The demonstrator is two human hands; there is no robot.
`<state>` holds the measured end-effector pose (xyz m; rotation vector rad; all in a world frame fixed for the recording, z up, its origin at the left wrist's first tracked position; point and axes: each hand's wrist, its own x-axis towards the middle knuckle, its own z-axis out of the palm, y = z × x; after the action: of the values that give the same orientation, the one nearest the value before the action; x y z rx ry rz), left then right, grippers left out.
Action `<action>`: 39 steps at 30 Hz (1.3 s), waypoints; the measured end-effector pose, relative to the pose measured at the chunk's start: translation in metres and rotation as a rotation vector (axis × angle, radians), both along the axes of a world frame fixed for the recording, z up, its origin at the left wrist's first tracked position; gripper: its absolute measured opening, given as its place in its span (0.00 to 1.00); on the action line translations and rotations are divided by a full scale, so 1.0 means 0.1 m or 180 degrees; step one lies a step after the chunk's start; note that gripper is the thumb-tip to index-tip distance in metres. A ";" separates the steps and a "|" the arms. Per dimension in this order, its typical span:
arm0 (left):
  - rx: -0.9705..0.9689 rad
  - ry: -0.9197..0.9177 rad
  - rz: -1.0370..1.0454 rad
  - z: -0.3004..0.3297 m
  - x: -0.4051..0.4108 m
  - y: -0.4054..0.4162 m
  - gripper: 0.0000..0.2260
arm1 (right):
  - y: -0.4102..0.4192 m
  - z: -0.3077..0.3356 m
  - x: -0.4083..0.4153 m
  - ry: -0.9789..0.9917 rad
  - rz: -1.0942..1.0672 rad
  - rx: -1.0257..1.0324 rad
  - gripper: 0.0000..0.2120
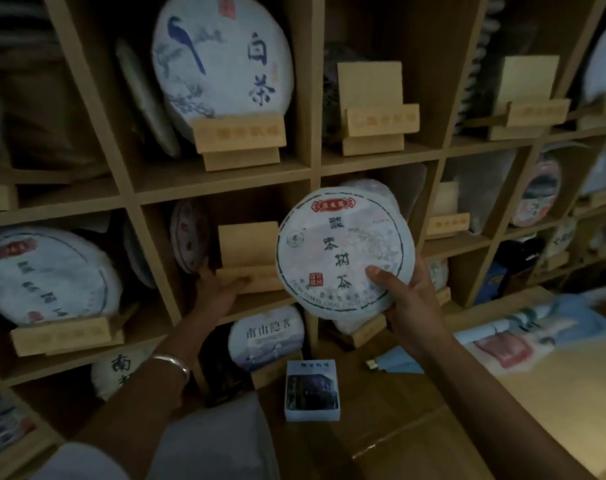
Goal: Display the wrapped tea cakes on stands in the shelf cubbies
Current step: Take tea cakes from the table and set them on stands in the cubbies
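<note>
My right hand (407, 306) grips a round white-wrapped tea cake (343, 251) with a red label and dark characters, held upright in front of the middle cubbies. My left hand (218, 289) reaches into the middle cubby and holds the front of a bare wooden stand (247, 251). A red-printed cake (189, 235) leans at the back of that cubby. Behind the held cake, another wrapped cake (370, 190) sits in the neighbouring cubby, mostly hidden.
The wooden shelf (222, 188) holds a bird-printed cake (222, 60) on a stand above, two bare stands (374, 109) (526, 95) at upper right, and a cake (48, 275) on a stand at left. A small boxed pack (312, 389) lies below on the counter.
</note>
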<state>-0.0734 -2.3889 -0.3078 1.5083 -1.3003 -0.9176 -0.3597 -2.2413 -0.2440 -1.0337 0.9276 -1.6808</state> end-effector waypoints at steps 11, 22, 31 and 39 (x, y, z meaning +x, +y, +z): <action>0.0173 0.0144 -0.0094 -0.01 -0.11 -0.01 0.36 | 0.04 -0.01 -0.33 -0.0005 -0.0193 0.0023 0.28; 0.0051 0.0729 -0.0236 0.37 -0.09 0.74 0.32 | 0.16 0.32 -0.31 -0.0310 0.0109 -0.0287 0.29; 0.0180 0.0670 -0.0827 0.91 -0.47 1.77 0.37 | 0.38 0.56 -0.19 -0.0382 0.0348 -0.0625 0.27; 0.0470 0.0770 -0.0907 0.94 -0.75 2.39 0.34 | 0.65 0.57 -0.22 -0.0157 0.0328 -0.0834 0.35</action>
<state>-0.1482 -2.1500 -0.2143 1.2916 -1.3107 -1.3614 -0.3814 -2.1766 -0.1873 -1.1860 0.6221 -1.7637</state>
